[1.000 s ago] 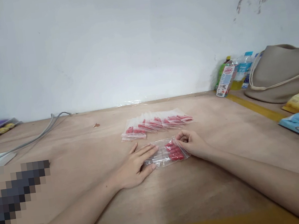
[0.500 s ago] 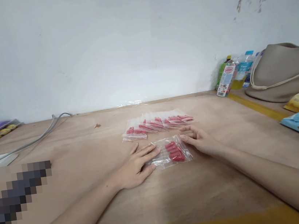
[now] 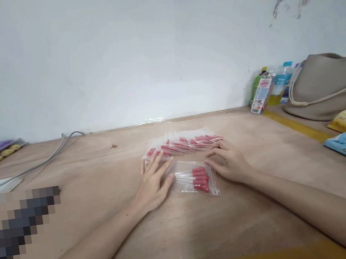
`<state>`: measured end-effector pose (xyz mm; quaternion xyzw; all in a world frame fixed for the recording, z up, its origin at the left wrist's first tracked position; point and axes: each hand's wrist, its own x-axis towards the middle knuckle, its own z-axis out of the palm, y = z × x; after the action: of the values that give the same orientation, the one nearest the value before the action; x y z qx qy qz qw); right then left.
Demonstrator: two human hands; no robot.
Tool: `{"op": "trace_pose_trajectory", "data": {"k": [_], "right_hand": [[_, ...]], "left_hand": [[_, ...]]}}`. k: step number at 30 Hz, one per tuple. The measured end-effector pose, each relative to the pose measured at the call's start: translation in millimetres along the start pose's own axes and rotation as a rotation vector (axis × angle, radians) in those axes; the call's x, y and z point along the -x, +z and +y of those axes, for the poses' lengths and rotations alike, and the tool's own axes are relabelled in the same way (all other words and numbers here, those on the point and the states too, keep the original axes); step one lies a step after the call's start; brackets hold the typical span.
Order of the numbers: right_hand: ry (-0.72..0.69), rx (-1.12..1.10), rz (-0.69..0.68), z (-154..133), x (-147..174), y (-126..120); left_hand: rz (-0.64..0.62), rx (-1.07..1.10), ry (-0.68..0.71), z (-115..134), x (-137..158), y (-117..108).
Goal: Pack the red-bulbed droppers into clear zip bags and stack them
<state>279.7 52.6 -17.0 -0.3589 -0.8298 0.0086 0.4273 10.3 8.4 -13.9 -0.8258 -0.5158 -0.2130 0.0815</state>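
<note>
Left hand (image 3: 155,186) spread, right hand (image 3: 233,163) loosely curled, both hands empty, clear bag (image 3: 213,183) of red-ended sticks (image 3: 200,177) between

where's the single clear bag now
In the head view, just right of centre, the clear bag lies between the left hand and right hand, in front of the bag row.

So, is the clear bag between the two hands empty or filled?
Not empty: several red-ended pieces show through the clear bag. Whether it is sealed, I cannot tell.
</note>
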Motion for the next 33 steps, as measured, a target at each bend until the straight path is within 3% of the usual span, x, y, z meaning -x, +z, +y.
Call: {"op": "trace_pose_trajectory", "data": {"k": [4, 10, 14, 19, 23, 25, 27, 30, 33], "right_hand": [[-0.061, 0.189, -0.055, 4.9, -20.7, 9.7], [0.085, 0.409, -0.360, 15.1, -61.4, 33.5], [0.169, 0.416, -0.539, 27.5, -63.3, 38.3], [0.201, 0.444, -0.526, 40.8, -45.4, 27.9], [0.210, 0.385, -0.324, 40.1, -33.7, 19.8], [0.166, 0.304, -0.193, 35.1, -28.7, 14.3], [0.039, 0.190, -0.157, 27.4, -22.7, 6.7], [-0.240, 0.031, -0.313, 11.7, -11.4, -4.6], [-0.370, 0.004, -0.470, -8.0, -1.6, -7.1]], "left_hand": [[-0.008, -0.086, 0.014, 2.1, -26.6, 3.1], [-0.046, -0.161, 0.036, 6.3, -94.3, 17.9], [-0.078, -0.153, 0.053, 1.6, -107.4, 33.4], [-0.010, -0.178, 0.022, -21.3, -88.6, 33.3], [0.040, -0.215, -0.024, -56.2, -66.3, 18.3], [0.064, -0.235, -0.029, -73.5, -54.7, 9.1], [0.098, -0.255, -0.021, -85.1, -44.4, 0.2], [0.190, -0.279, -0.001, -82.6, -33.8, -10.1], [0.232, -0.260, 0.062, -51.0, -27.4, -14.4]]}}
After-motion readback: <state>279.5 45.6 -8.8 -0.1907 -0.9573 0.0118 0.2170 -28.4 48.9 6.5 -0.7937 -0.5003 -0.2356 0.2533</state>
